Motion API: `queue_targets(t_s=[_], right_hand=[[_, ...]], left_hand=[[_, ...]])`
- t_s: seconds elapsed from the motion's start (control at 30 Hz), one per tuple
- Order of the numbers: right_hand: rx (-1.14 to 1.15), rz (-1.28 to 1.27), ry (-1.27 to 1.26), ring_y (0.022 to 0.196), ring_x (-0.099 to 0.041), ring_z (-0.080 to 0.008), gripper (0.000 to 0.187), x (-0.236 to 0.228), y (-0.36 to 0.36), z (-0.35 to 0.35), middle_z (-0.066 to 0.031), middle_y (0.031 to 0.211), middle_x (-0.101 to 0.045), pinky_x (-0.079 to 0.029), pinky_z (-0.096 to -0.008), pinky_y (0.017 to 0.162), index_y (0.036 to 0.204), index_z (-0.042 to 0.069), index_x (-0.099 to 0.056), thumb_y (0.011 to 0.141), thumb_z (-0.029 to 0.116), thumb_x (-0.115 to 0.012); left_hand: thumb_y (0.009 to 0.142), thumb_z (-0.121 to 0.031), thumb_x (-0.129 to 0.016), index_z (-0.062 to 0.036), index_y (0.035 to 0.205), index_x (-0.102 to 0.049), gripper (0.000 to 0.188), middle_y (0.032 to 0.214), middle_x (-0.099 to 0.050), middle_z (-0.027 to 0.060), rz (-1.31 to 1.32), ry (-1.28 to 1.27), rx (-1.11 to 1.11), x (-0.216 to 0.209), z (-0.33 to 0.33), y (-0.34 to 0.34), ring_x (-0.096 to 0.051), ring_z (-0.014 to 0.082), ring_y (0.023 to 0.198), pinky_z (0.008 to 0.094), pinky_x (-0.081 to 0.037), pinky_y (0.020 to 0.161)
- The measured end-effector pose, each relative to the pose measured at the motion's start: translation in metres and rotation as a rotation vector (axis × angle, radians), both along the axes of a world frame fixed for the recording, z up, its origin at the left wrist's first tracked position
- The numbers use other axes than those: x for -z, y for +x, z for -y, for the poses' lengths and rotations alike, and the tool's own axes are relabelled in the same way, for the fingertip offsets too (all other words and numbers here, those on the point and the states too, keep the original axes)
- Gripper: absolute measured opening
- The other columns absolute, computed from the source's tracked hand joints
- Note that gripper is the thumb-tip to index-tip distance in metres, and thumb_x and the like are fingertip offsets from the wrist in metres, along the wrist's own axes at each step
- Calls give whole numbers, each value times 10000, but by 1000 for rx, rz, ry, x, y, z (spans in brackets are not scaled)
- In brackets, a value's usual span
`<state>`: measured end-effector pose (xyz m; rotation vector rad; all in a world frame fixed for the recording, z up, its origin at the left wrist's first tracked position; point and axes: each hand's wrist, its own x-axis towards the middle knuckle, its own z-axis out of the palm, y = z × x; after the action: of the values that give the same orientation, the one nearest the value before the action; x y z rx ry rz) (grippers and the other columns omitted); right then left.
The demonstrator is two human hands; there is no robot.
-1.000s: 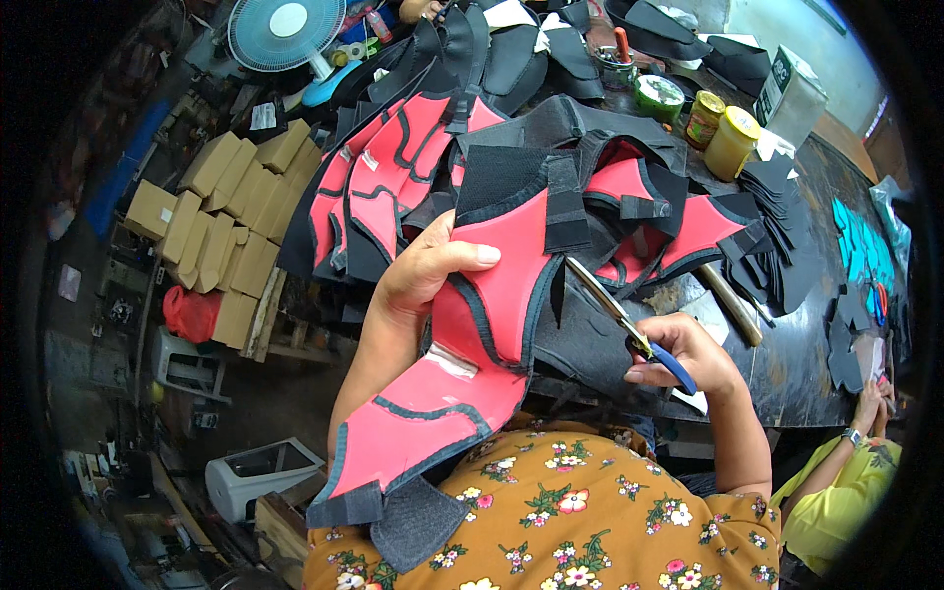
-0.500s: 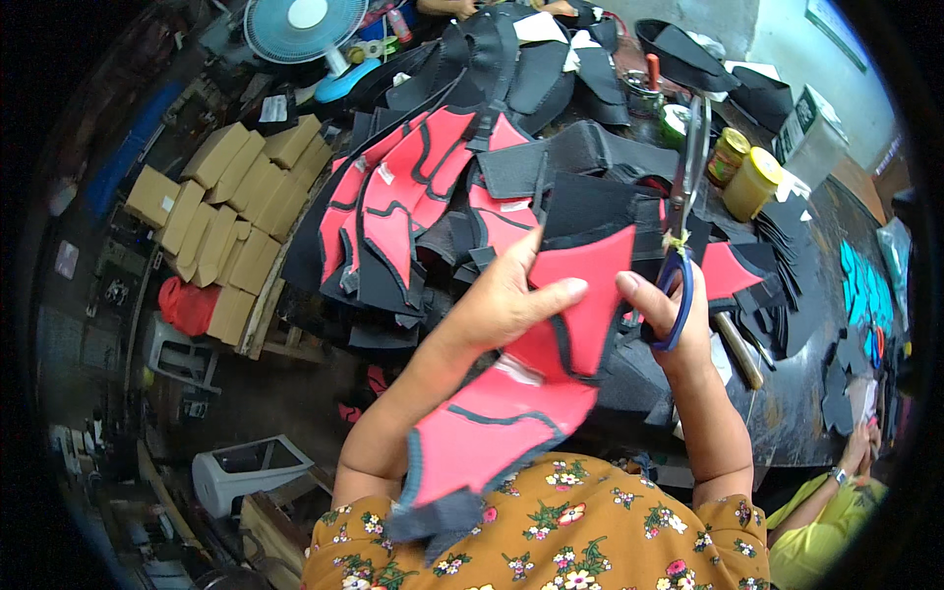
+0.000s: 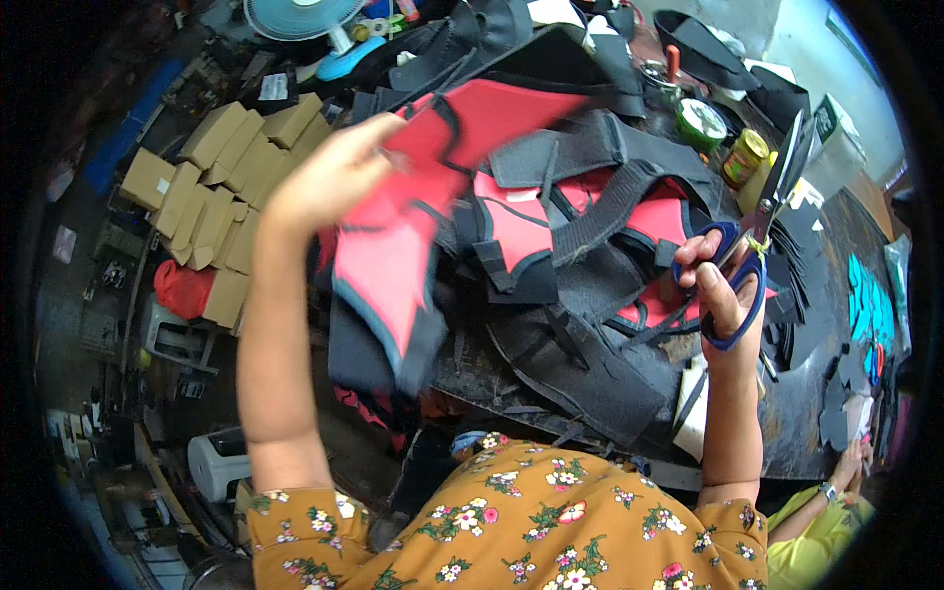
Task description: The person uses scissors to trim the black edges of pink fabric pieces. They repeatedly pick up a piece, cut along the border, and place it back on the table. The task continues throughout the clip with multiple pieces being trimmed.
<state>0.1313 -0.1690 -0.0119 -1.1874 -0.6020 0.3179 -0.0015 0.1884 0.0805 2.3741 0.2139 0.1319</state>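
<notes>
- A pink piece (image 3: pixel 418 187) wears black trim.
- Scissors (image 3: pixel 764 209) show deep blue handles.
- A mustard-brown shirt (image 3: pixel 551 526) carries pink-and-white florals.
- Flat pieces (image 3: pixel 865 305) glow turquoise at right.

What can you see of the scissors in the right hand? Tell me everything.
The scissors have metal blades and two dark blue loop handles, probably plastic, with a yellow tie near the pivot. The right hand grips them above the table, its fingers in the loops. The blades point toward the picture's upper right; whether they are fully closed is hard to tell.
</notes>
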Motion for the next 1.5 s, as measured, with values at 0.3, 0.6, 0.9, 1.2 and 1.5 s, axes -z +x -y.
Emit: queue_targets(t_s=[0.3, 0.6, 0.9, 1.2, 1.5], right_hand=[[285, 48, -206, 823, -587, -120, 234, 19, 12, 55, -84, 945, -642, -464, -250, 765, 999, 14, -566, 835, 119, -695], [1, 506, -618, 733, -564, -142, 457, 10, -5, 34, -58, 837, -586, -467, -290, 681, 952, 43, -582, 647, 247, -855], [-114, 765, -944, 801, -610, -402, 663, 55, -51, -49, -204, 803, -602, -488, -449, 698, 930, 3, -522, 573, 450, -859], [-32, 276, -690, 743, -551, -123, 318, 13, -18, -13, -21, 801, -585, -452, -276, 706, 883, 36, -573, 698, 219, -755], [576, 641, -532, 809, -474, -89, 157, -64, 64, 162, 23, 887, -507, -376, -221, 810, 962, 80, -523, 840, 9, -591]], left_hand=[[885, -197, -590, -162, 1214, -615, 332, 1469, -383, 127, -7, 870, -220, 83, -84, 39, -413, 325, 1298, 470, -319, 1071], [814, -307, -698, -173, 1375, -427, 637, 1444, -393, 199, 190, 668, -205, 74, -110, 31, -460, 358, 1261, 430, -401, 1020], [850, -461, -618, -169, 1422, -366, 690, 1340, -505, 190, -236, 673, -510, 101, -148, 15, -513, 365, 1207, 513, -414, 979], [803, -397, -688, -182, 1403, -382, 706, 1395, -442, 148, 187, 736, -406, 91, -116, 14, -467, 357, 1249, 511, -416, 982], [763, -221, -722, -35, 857, -674, 214, 845, -628, 123, 355, 626, -250, 71, -102, 55, -630, 288, 808, 397, -489, 719]])
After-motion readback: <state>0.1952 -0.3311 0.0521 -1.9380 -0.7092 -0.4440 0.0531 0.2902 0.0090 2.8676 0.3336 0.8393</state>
